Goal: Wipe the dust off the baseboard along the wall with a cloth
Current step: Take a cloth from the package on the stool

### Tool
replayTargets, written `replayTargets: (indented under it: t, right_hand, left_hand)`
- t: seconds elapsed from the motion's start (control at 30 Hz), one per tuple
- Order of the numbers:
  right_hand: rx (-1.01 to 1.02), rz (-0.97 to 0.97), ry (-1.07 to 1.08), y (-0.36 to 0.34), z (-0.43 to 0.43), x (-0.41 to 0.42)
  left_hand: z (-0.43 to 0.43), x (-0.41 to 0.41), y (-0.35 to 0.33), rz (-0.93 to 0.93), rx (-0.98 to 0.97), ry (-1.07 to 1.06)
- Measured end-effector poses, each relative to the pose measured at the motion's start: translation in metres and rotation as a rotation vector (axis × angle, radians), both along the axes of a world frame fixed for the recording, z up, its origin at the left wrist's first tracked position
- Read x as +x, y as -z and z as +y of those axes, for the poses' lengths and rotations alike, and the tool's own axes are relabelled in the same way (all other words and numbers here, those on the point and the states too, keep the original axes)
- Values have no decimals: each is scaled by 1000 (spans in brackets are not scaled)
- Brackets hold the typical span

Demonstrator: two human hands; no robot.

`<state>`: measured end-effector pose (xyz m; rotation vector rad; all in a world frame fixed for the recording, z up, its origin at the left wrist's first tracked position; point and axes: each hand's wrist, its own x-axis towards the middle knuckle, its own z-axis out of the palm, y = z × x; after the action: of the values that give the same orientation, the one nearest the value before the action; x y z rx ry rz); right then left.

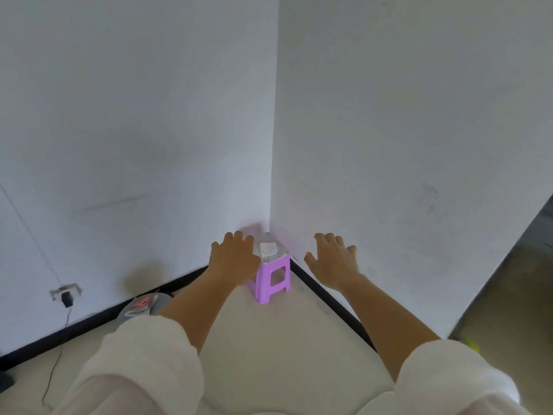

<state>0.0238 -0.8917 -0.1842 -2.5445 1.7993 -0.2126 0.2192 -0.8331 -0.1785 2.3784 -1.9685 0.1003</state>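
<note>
1. A small lilac plastic stool [273,280] stands on the pale floor [269,339], right in the corner where two white walls meet.
2. A folded white cloth [267,249] lies on the stool's seat. Neither hand touches it.
3. Behind the cloth, nearer the corner, is a clear object with a bluish top [265,234], too blurred to name.
4. The black baseboard [89,321] runs along the foot of both walls and meets behind the stool.
5. The left hand [235,254] reaches forward, palm down, just left of the cloth. It covers the stool's left edge in the view, and whether it touches the stool cannot be told. Its grip is spread, fingers slightly bent, holding nothing.
6. The right hand [333,259] hangs in front of the right wall, right of the stool and apart from it. Its grip is likewise spread and empty.
7. Both forearms are bare, with white sleeves [143,363] pushed up towards the elbows.
8. On the left wall, low down, a wall socket [65,290] holds a black plug [67,300]. A thin dark cable [52,369] trails from the plug to the floor.
9. A grey round object [163,301] sits on the floor against the left baseboard, with pink and white items [140,304] on top.
10. At the far right the wall ends at an opening with a darker floor [508,295]. Something yellow [472,345] lies near its edge.
</note>
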Motion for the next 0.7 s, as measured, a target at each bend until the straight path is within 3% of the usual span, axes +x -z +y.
replayTargets:
  t: [0.33, 0.7]
  right_hand:
    - [93, 67, 26, 66, -243, 61]
    - [371, 155, 8, 166, -486, 148]
  left_hand:
    - [-248, 78, 64, 53, 49, 59]
    - [-486, 151, 184, 335, 308, -53]
